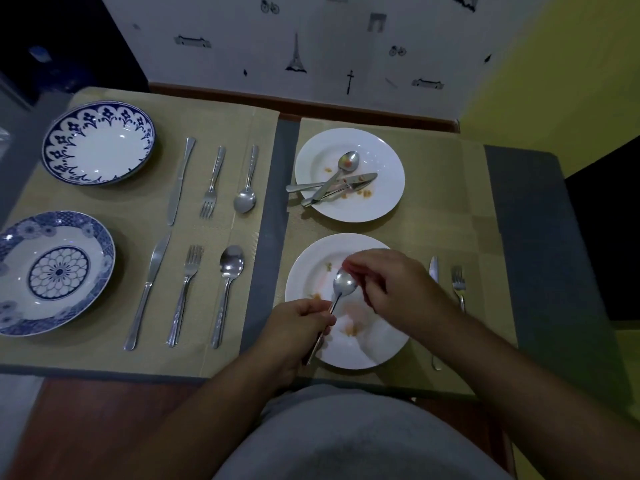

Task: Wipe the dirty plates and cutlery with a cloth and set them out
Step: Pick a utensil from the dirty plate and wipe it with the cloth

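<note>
The left grip (298, 323) was clenched around the handle of a spoon (341, 289), holding it tilted above the near white plate (377, 355), bowl end up and away from the person. The right grip (391, 289) was pinched shut at the spoon's bowl, fingertips (356, 268) touching its far edge; whether a cloth sat between them and the metal could not be told. Under both grips the near white plate lay on a tan placemat (485, 216), smeared with orange bits. Just right of the right grip lay a knife (434, 268) and a fork (459, 285), partly hidden by the forearm. Beyond the grips, a second white plate (388, 161) carried a soiled spoon, knife and fork (332, 188) crossed over one another. Well left of the left grip, on another placemat, two blue-patterned plates (55, 271) each had a knife, a fork and a spoon laid out in a row beside them, apart from one another. The grey surface (266, 258) showed between the mats.
</note>
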`<state>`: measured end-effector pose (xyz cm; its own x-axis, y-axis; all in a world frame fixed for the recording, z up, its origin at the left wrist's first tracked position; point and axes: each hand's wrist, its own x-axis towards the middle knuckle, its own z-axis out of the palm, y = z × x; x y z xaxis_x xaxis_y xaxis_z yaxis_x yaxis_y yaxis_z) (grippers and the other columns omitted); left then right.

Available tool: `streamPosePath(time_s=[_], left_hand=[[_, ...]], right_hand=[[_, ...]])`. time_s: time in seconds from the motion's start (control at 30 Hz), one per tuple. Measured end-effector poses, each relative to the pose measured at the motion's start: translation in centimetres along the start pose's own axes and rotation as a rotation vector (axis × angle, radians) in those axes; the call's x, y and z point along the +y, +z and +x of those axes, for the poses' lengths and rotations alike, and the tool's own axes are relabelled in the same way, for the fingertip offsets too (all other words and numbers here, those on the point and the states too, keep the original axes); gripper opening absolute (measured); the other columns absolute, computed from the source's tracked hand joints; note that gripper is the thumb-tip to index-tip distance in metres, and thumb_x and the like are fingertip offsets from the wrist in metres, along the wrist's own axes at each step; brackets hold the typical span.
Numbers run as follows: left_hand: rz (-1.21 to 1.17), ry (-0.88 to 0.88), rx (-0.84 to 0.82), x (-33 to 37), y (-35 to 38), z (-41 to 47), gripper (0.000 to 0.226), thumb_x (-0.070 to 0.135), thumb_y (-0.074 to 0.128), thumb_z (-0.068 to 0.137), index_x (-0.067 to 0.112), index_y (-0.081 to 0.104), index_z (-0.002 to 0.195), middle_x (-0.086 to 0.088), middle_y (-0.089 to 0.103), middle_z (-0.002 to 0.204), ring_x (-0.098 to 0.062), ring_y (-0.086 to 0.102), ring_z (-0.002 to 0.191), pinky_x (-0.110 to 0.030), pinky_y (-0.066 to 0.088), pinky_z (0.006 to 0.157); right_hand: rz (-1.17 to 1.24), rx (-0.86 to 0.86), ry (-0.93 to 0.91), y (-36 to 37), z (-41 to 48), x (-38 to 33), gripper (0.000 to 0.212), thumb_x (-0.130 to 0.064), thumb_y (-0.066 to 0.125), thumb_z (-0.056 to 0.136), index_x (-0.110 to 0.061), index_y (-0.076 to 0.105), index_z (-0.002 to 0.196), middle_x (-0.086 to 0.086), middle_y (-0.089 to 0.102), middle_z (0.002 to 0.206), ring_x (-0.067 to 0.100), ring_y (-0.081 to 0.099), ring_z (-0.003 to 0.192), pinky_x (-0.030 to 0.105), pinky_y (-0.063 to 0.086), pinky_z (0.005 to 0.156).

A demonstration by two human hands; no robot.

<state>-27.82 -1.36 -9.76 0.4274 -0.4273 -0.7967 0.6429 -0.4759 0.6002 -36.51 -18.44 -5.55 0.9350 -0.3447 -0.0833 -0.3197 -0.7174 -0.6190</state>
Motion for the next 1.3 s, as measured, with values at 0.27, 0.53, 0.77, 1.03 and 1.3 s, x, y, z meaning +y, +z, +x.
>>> streamPosePath(time_s=[0.27, 0.53, 0.77, 1.03, 1.3], left_hand=[[0.118, 0.07, 0.052, -0.1, 1.1, -0.1, 0.023, 0.009, 0.07, 0.092, 0.027, 0.08, 0.081, -0.005, 0.078, 0.089, -0.02, 0.071, 0.079, -0.019, 0.055, 0.056], [0.278, 0.119, 0.049, -0.2, 1.3, -0.2, 0.017, 0.012, 0.07, 0.093, 0.026, 0.08, 0.091, 0.008, 0.073, 0.099, -0.014, 0.063, 0.095, -0.03, 0.054, 0.086], [0.195, 0.088, 0.06, -0.3, 2.8, 0.2, 0.011, 0.011, 0.071, 0.093, 0.016, 0.079, 0.096, -0.003, 0.078, 0.09, -0.021, 0.075, 0.083, -0.029, 0.062, 0.072], [0.181, 0.101, -0.054, 1.9, 9.7, 1.1, 0.011, 0.007, 0.069, 0.094, 0.014, 0.077, 0.092, -0.005, 0.078, 0.086, -0.02, 0.075, 0.078, -0.021, 0.059, 0.058], [0.276, 0.116, -0.15, 1.4, 19.9, 3.2, 0.009, 0.005, 0.072, 0.09, -0.003, 0.077, 0.091, -0.026, 0.073, 0.081, -0.026, 0.066, 0.068, -0.04, 0.062, 0.075]], right_hand=[[-0.171, -0.222, -0.058, 1.9, 0.4, 0.8, 0.025, -0.01, 0.067, 0.085, -0.025, 0.07, 0.104, -0.006, 0.066, 0.107, 0.013, 0.054, 0.102, 0.034, 0.046, 0.099], [-0.2, -0.183, -0.214, 1.8, 0.0, 2.8, 0.03, -0.001, 0.066, 0.081, -0.02, 0.072, 0.103, -0.002, 0.067, 0.111, 0.018, 0.056, 0.109, 0.036, 0.047, 0.099], [-0.053, 0.081, -0.005, -0.2, -0.7, 5.0, 0.027, 0.002, 0.056, 0.088, -0.011, 0.069, 0.109, 0.002, 0.069, 0.107, 0.019, 0.059, 0.101, 0.035, 0.049, 0.091], [0.02, 0.146, 0.087, -2.4, -5.3, 7.7, 0.035, -0.003, 0.056, 0.091, -0.012, 0.066, 0.123, 0.001, 0.067, 0.122, 0.015, 0.059, 0.113, 0.03, 0.046, 0.101], [0.028, 0.275, 0.277, -6.2, -10.3, 13.6, 0.037, 0.003, 0.057, 0.088, -0.01, 0.067, 0.121, 0.004, 0.066, 0.122, 0.018, 0.06, 0.113, 0.029, 0.046, 0.101]])
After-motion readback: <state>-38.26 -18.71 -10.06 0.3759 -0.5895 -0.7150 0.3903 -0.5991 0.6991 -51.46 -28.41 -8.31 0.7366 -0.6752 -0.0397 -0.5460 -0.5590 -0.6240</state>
